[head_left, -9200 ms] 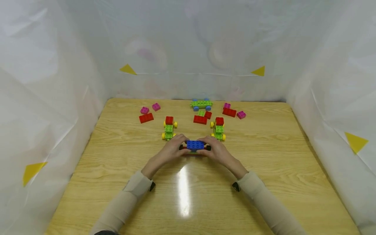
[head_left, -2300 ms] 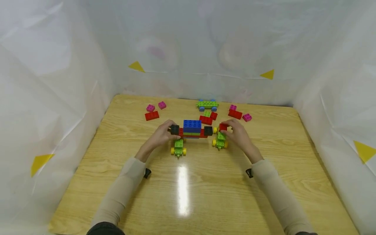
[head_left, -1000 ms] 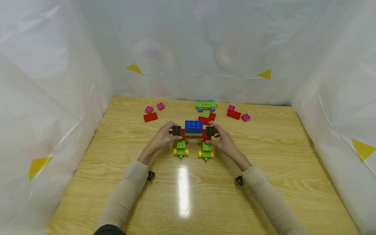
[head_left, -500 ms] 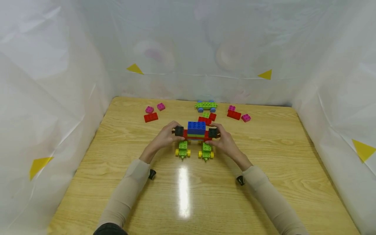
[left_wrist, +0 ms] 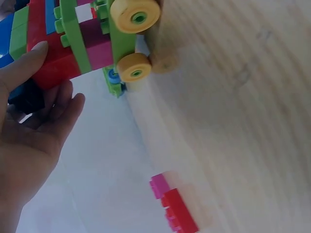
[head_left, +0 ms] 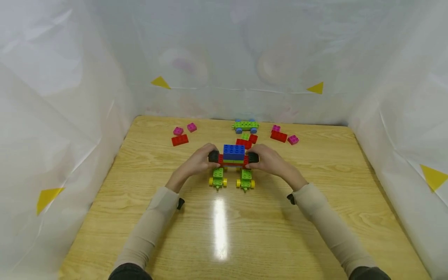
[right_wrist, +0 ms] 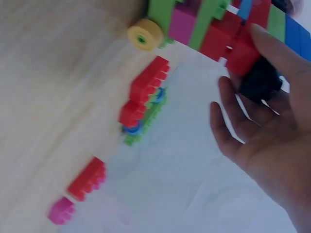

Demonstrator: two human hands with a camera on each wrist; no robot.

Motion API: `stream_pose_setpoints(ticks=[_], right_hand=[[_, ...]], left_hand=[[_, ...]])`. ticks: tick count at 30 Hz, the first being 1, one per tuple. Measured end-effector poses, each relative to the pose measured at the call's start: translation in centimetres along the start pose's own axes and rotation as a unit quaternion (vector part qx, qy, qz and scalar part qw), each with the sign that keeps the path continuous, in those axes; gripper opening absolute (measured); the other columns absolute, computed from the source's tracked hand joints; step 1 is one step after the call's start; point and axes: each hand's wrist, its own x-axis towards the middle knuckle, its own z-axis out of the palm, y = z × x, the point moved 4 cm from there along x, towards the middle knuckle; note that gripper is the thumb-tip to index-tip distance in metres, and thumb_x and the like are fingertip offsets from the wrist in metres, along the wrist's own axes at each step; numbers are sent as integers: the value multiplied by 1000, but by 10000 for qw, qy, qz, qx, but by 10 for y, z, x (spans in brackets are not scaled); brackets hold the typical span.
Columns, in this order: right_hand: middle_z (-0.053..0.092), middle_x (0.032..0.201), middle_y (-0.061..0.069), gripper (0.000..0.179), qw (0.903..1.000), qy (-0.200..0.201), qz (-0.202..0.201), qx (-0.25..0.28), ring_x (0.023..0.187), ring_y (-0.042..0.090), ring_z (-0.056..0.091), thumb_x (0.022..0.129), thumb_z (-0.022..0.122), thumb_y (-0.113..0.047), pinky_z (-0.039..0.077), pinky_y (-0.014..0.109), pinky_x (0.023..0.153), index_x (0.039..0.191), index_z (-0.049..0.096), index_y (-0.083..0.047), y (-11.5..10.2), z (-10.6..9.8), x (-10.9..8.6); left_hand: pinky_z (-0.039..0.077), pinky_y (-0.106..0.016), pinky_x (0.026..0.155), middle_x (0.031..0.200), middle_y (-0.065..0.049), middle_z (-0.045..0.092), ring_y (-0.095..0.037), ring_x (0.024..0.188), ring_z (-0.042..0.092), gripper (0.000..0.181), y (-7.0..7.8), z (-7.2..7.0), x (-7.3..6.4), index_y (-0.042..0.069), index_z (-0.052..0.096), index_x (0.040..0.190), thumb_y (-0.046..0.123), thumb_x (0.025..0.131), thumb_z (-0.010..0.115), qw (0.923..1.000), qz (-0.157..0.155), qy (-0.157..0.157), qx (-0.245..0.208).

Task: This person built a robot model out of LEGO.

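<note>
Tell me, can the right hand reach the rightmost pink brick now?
Likely yes, after letting go: the right hand holds the right end of the brick build, but nothing visible blocks its way to that pink brick.

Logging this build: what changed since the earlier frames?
Left wheeled stack and right wheeled stack moved inward and nearer; the blue-topped beam moved back, now across them. The right hand let go of the right stack; like the left hand, it grips the beam. Unchanged: green chassis, loose red bricks.
</note>
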Motion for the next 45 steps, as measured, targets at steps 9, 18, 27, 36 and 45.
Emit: stream_pose_setpoints(ticks=[9,18,27,36,45], right_hand=[[57,88,5,35,9915,-667,12,-1113,73,20,51,79,81,-30,44,33,62,98,66,-4,-19,-7,12],[57,87,6,36,9925,-450,-22,-1139,74,20,51,80,80,-28,44,33,62,100,66,-1,-18,-2,11],[56,88,6,37,9933,-271,-162,-1114,74,19,50,78,82,-26,46,33,63,100,65,-1,-16,3,8],[58,92,8,38,9933,-329,-108,-1102,80,22,52,80,80,-26,48,36,68,103,65,0,-18,2,9],[54,87,7,35,9932,-737,95,-894,75,21,48,79,81,-28,42,33,61,93,59,-3,-15,-3,15]], left_hand=[[47,-37,76,102,-9,54,-22,85,51,36,11,-2,5,2,56,112,14,84,75,9966,237,-294,736],[48,-37,75,99,-9,54,-22,85,51,34,12,-5,6,2,56,109,12,83,76,9965,216,-322,746],[48,-34,74,100,-9,54,-21,85,52,35,15,-4,6,3,56,110,13,83,76,9951,138,-454,872],[49,-32,73,100,-8,55,-21,85,52,33,17,-3,5,3,56,109,13,84,76,9934,55,-457,1049],[50,-33,77,101,-8,56,-21,87,53,35,20,-4,6,3,56,113,13,84,75,9929,-12,-478,1087]])
